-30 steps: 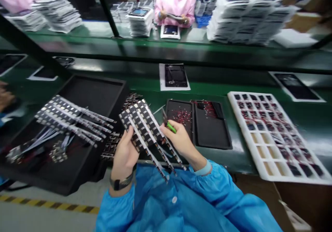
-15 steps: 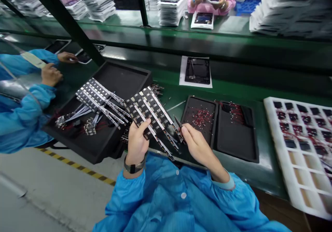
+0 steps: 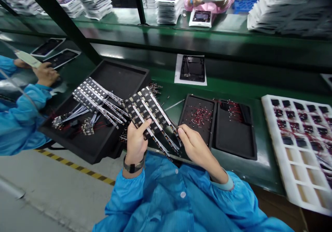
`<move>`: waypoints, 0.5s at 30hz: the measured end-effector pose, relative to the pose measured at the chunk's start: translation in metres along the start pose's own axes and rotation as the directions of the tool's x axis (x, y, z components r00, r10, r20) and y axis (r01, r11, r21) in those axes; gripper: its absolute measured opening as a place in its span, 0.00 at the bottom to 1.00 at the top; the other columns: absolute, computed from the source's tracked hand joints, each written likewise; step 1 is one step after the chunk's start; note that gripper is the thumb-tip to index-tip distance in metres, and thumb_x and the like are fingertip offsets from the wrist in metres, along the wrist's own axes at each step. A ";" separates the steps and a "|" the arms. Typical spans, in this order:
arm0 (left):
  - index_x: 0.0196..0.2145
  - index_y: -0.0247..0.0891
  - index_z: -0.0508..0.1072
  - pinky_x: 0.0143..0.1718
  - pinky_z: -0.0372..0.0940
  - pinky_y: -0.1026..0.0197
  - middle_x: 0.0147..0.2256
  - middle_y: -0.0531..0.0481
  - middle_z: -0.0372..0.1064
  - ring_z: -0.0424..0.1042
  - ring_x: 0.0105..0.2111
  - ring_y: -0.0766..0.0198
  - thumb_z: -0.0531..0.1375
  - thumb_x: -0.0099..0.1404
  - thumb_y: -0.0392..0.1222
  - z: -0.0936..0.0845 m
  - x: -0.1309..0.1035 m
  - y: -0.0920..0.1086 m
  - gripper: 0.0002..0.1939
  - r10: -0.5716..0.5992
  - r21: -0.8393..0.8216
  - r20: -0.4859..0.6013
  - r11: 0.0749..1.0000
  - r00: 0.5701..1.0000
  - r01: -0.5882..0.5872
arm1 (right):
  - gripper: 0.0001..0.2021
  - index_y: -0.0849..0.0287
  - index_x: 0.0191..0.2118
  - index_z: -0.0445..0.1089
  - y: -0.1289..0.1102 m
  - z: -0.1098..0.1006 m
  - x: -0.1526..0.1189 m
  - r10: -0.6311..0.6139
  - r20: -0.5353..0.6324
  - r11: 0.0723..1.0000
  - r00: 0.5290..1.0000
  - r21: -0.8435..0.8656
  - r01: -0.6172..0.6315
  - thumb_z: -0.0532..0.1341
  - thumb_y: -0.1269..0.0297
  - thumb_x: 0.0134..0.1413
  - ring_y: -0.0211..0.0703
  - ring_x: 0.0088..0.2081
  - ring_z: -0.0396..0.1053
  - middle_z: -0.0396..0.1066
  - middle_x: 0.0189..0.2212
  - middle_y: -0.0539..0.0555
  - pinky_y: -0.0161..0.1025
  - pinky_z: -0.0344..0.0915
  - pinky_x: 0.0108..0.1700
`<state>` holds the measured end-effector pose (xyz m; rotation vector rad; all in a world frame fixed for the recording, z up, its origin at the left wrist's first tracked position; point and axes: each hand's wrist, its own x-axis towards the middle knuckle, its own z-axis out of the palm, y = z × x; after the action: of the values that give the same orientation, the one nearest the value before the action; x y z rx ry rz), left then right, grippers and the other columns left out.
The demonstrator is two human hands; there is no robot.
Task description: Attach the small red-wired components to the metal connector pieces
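Note:
My left hand (image 3: 136, 138) grips a black panel of small circuit boards (image 3: 145, 109), its thumb on top. White strips run across the panel, and several narrow tails hang from its lower edge. My right hand (image 3: 193, 140) is closed at the panel's right edge, pinching a thin dark pair of tweezers (image 3: 175, 126) whose tips reach the strip there. Its fingers hide most of the tool. Similar panels (image 3: 97, 95) lie fanned out in a black tray (image 3: 124, 69) left of my hands, along with bundles of white flat cables (image 3: 77, 112).
Right of my hands are two shallow black trays (image 3: 236, 147) with small red-wired parts (image 3: 199, 116). A white foam tray (image 3: 269, 121) of black parts stands far right. Ahead lies a tablet shell (image 3: 192, 68) on paper. A co-worker's hand (image 3: 46, 74) is at left; another person works across the bench.
My right hand has moved slightly left, bringing the tweezers from above the panel's edge down onto it. At left, the co-worker's farther hand has drawn back from a tablet.

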<state>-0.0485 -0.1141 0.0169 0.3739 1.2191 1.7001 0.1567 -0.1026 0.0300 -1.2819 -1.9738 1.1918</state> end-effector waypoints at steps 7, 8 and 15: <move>0.52 0.39 0.80 0.58 0.73 0.47 0.46 0.45 0.83 0.82 0.49 0.50 0.78 0.53 0.39 -0.002 -0.001 -0.002 0.28 0.001 0.011 0.002 1.000 1.000 -0.001 | 0.17 0.53 0.34 0.57 0.004 0.002 0.001 -0.004 0.000 0.999 1.000 -0.044 0.004 0.46 0.55 0.79 0.43 0.32 0.62 0.63 0.29 0.49 0.41 0.55 0.38; 0.52 0.39 0.80 0.58 0.72 0.47 0.46 0.45 0.83 0.82 0.49 0.50 0.78 0.53 0.39 -0.002 0.000 -0.002 0.29 0.000 0.012 0.001 1.000 1.000 0.000 | 0.17 0.53 0.35 0.58 0.004 0.002 0.001 -0.004 0.000 0.999 1.000 -0.052 0.004 0.46 0.56 0.79 0.43 0.32 0.63 0.63 0.29 0.49 0.41 0.55 0.38; 0.54 0.40 0.79 0.58 0.73 0.48 0.47 0.45 0.83 0.82 0.48 0.51 0.78 0.52 0.39 -0.002 0.001 -0.002 0.31 -0.007 0.007 0.004 1.000 1.000 0.007 | 0.17 0.53 0.34 0.56 0.000 -0.001 0.002 -0.002 0.008 0.997 1.000 -0.076 0.002 0.45 0.56 0.79 0.43 0.32 0.62 0.63 0.29 0.49 0.41 0.55 0.37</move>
<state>-0.0489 -0.1139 0.0139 0.3762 1.2223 1.6886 0.1566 -0.1010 0.0301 -1.3141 -2.0431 1.1319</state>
